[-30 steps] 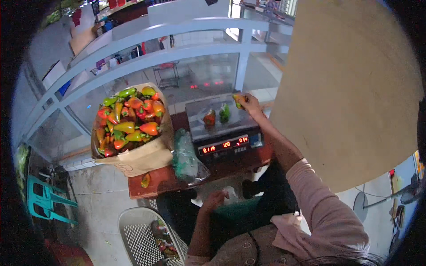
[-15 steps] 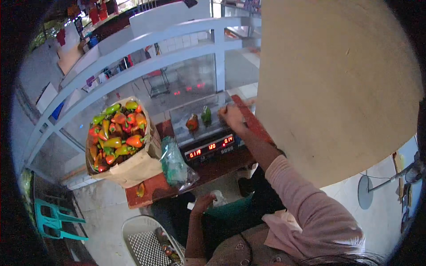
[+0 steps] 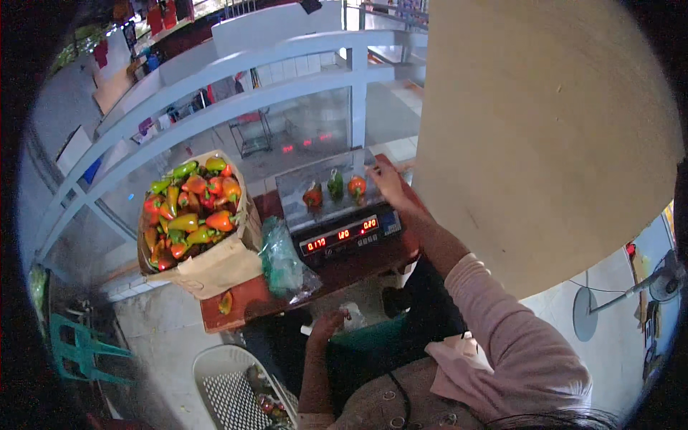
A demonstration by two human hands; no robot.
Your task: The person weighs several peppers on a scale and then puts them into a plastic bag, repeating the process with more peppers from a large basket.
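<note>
Three peppers rest on the digital scale (image 3: pixel 297 165): a red-brown one (image 3: pixel 312 197), a green one (image 3: pixel 335 183) and an orange one (image 3: pixel 357 188). My right hand (image 3: pixel 388 183) is open at the platform's right side, just beside the orange pepper, holding nothing. My left hand (image 3: pixel 327 324) is low over my lap, fingers curled by some pale plastic; what they hold is unclear. A paper sack (image 3: pixel 215 276) full of several red, orange, yellow and green peppers stands left of the scale, with a crumpled clear-green plastic bag (image 3: pixel 285 261) between them.
The red-brown table (image 3: pixel 215 317) carries a loose yellowish pepper (image 3: pixel 226 302). A white perforated basket (image 3: pixel 208 362) sits below left, a teal plastic chair (image 3: pixel 75 340) farther left. A pale railing (image 3: pixel 358 115) runs behind; a large beige board (image 3: pixel 545 143) fills the right, near a fan (image 3: pixel 663 276).
My right hand has set the orange pepper it held onto the scale and opened. The red display figures have changed. The view has shifted slightly; my left hand stays low.
</note>
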